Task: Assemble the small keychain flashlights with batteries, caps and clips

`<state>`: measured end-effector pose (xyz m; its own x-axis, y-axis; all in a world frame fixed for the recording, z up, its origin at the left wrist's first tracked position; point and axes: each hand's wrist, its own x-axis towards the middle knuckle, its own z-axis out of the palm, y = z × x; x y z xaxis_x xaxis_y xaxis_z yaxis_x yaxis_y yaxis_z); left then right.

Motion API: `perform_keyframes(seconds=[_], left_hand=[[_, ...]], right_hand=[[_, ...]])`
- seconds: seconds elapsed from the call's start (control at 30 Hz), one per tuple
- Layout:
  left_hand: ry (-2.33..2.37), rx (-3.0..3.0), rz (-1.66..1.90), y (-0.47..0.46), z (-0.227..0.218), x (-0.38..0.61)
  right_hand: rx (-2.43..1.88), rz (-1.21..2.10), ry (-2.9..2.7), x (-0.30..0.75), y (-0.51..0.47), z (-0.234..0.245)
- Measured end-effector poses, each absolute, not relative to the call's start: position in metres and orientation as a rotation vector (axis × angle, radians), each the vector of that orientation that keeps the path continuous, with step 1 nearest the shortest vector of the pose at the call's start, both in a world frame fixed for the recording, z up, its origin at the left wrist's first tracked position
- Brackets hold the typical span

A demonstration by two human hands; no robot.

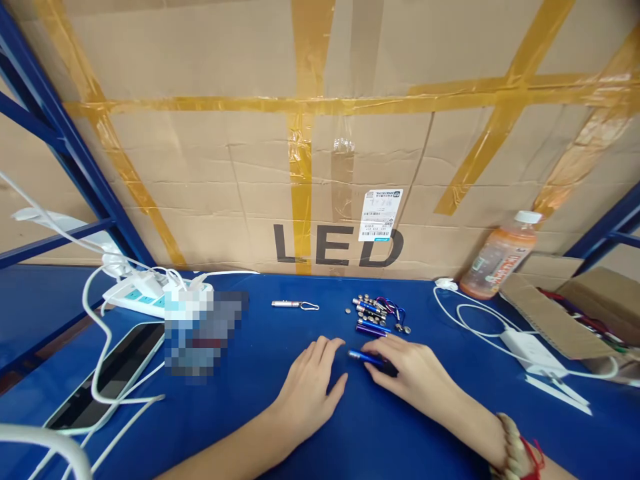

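My right hand point(407, 370) grips a small blue metal tube point(364, 357), like a mini flashlight, between thumb and fingers; its tip points left. To its left, my left hand point(313, 387) hovers over or rests on the blue surface, fingers stretched and thumb apart, holding nothing. Just beyond the right hand is a cluster of blue and purple tubes point(373, 328), small round button cells point(361, 316) and carabiner clips point(395, 308). Farther left lies a silver keychain flashlight point(285, 304) with a clip attached.
A taped cardboard box point(240, 173) marked LED stands behind. On the left are a power strip point(135, 297), a phone point(113, 377) and white cables. On the right are a drink bottle point(500, 257), a charger point(533, 353) and an open carton point(555, 320).
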<state>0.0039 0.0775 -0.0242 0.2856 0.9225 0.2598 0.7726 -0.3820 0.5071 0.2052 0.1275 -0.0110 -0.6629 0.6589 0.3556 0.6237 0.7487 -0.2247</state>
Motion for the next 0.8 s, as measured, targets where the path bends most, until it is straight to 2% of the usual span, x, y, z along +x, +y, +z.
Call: perform_keyframes(seconds=[0.13,0.3,0.37,0.5,0.63,0.8], left_hand=[[1.460,2.592,0.647,0.083,-0.031,0.000],[1.355,2.709,0.676,0.087,-0.033,-0.003],[1.366,2.553,0.743,0.087,-0.031,-0.003],[1.370,2.169,0.856,0.087,-0.024,-0.003],[1.487,1.896,0.806,0.086,-0.023,-0.005],[1.573,1.852,0.736,0.086,-0.020,-0.004]], right_hand=[[-0.686,0.206,-2.509,0.194,0.111,-0.014],[-0.709,0.477,-2.392,0.201,0.116,-0.010],[-0.757,0.318,-2.372,0.212,0.129,-0.007],[-0.924,-0.258,-2.323,0.240,0.162,-0.010],[-1.000,-0.284,-2.372,0.256,0.182,-0.021],[-0.934,-0.218,-2.478,0.259,0.186,-0.027]])
